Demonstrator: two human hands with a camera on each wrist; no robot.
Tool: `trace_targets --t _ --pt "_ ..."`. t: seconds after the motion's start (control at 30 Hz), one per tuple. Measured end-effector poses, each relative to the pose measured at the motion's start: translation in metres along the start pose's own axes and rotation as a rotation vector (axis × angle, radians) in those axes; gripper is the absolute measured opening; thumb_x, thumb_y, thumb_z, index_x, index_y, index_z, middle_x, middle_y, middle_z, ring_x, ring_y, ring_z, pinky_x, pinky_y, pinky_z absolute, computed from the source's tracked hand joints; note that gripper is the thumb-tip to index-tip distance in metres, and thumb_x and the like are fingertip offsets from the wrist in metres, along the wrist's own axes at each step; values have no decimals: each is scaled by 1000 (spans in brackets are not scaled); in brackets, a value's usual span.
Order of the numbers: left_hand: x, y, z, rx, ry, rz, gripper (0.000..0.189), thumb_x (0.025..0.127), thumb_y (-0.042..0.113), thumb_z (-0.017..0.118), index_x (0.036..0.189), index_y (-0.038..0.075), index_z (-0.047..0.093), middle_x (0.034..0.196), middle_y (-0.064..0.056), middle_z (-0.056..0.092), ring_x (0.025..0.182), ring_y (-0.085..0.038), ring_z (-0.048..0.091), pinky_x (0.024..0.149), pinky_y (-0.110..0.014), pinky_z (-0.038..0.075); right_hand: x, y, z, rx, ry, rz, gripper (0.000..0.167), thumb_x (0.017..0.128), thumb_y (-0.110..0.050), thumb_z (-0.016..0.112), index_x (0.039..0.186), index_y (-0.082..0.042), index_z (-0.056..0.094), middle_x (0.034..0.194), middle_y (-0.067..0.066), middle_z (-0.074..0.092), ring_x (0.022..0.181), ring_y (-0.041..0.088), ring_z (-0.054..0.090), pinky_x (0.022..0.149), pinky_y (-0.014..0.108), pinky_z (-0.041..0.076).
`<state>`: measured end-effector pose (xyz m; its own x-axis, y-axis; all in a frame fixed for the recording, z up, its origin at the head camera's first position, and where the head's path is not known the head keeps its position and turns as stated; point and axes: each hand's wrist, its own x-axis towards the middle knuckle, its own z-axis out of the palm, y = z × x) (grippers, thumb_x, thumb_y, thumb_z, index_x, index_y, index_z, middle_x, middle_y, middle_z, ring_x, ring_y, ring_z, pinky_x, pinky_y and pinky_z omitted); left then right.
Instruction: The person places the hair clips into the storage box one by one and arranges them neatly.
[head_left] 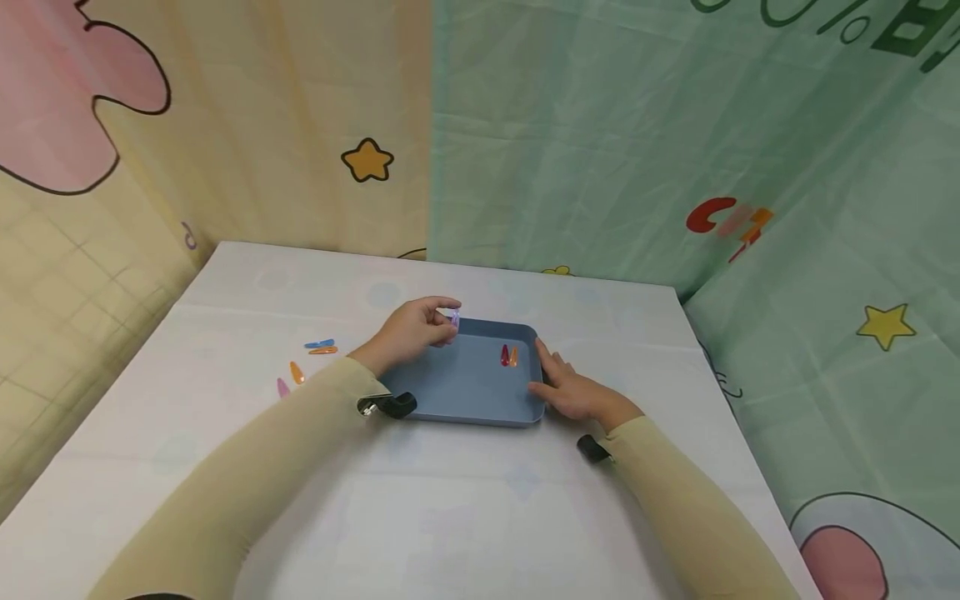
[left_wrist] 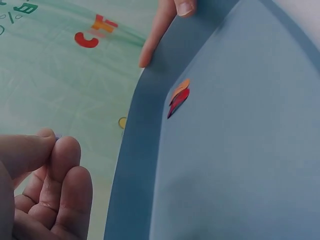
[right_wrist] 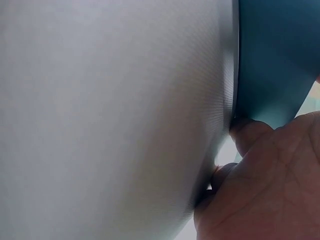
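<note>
"Holding something, was it, that left hand [head_left: 414, 332]?"

"Yes. Its thumb and index finger pinched a small purple piece [head_left: 455, 319] by the far rim of the grey-blue tray [head_left: 450, 392], the tips nearly together. The left wrist view showed only a sliver of it."

"And the right hand [head_left: 576, 393]?"

"It gripped the tray's right side, thumb over the rim, fingers along the outside."

"What lay in the tray?"

"A red clip [head_left: 505, 356] and an orange clip [head_left: 513, 357], side by side toward the right."

"Any others?"

"Four on the white table [head_left: 450, 508], left of the tray: a blue clip [head_left: 319, 343], another orange clip [head_left: 323, 351] just beside it, then a third orange clip [head_left: 297, 372] and a pink clip [head_left: 282, 387] nearer the person."
</note>
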<state>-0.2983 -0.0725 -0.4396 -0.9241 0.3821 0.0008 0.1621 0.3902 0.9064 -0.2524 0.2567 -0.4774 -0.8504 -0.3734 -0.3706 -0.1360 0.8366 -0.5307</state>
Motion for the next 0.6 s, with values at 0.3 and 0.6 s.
trace_targets --t 0.3,0.6 --pt "12 1 17 -28 -10 -37 47 100 17 73 145 14 61 109 -21 78 93 -31 75 74 -31 57 1 -1 0 -8 4 -5 88 110 -49 46 168 -24 -16 177 18 -3 162 48 -6 127 69 6" --pt "21 -1 31 21 -41 -48 48 100 17 72 146 9 60 100 -15 79 91 -35 73 69 -29 52 -1 -2 0 -9 4 -7 87 111 -46 46 168 -22 -15 177 17 -4 162 47 -6 128 67 5"
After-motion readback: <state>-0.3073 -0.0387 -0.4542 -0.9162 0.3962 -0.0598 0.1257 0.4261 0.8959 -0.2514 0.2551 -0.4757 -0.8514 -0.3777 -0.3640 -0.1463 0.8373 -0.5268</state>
